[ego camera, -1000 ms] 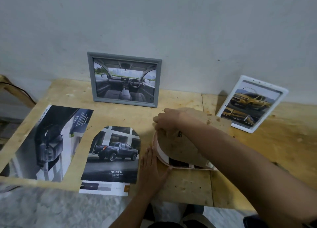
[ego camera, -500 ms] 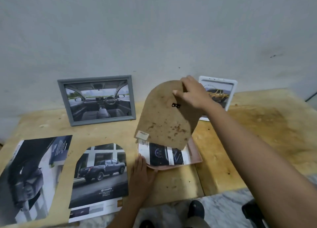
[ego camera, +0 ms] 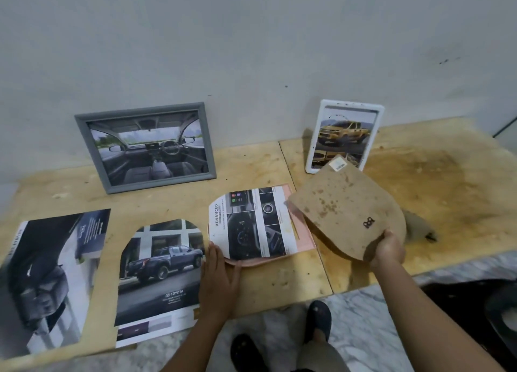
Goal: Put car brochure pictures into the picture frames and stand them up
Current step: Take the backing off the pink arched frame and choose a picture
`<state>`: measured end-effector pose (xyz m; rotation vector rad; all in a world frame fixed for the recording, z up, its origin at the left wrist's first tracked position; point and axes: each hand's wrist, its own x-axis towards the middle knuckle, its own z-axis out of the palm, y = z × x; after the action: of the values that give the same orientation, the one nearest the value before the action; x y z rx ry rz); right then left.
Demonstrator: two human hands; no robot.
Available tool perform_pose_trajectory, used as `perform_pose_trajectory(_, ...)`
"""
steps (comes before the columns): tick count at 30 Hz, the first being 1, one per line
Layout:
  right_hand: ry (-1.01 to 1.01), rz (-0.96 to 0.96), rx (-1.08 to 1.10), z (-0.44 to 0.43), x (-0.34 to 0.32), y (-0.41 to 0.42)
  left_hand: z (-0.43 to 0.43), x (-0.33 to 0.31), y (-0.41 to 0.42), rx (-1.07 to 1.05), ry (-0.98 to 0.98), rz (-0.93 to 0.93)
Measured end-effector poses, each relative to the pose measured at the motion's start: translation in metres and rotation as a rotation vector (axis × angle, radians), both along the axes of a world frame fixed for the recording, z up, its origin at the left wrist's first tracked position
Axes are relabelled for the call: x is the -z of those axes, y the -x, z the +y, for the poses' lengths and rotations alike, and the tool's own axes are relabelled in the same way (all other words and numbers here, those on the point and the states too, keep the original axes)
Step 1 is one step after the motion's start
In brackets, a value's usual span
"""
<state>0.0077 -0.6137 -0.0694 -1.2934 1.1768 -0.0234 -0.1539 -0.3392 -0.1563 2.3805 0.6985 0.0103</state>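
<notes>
The counter is carrying a pink arched frame lying flat, with a brochure picture sitting in it. The brown backing board is being held tilted just right of it, with the fingers of the right hand gripping its rounded end. The left hand is lying flat with its fingers straight, touching the frame's near rim.

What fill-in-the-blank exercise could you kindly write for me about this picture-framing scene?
1. The right hand holds the brown arch-shaped backing board to the ____ of the pink arch-shaped frame.
2. The left hand touches that frame's near edge, and the cut-out brochure picture lying in it reads ____.
3. The white rectangular picture frame shows a ____ pickup.
Missing words: right; ADVANCED; yellow.
</notes>
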Motion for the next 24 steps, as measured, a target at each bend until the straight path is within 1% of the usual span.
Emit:
perform_pose_trajectory(6,0.113,0.139,0.125,-0.007,0.017,0.02,0.004,0.004,0.004,-0.012,0.034,0.006)
perform_pose_trajectory(13,0.089,0.204,0.184,0.015,0.023,0.028,0.001,0.003,0.004,-0.023,0.077,-0.064)
perform_pose_trajectory(16,0.119,0.225,0.125,0.023,0.029,0.03,0.001,0.003,0.003,-0.024,0.079,-0.071)
perform_pose_trajectory(20,0.107,0.174,0.023,0.024,0.033,0.033,0.002,0.004,0.002,-0.011,0.063,-0.096)
perform_pose_trajectory(24,0.298,0.178,-0.107,0.018,0.038,0.034,0.001,0.007,0.004,-0.015,0.047,-0.091)
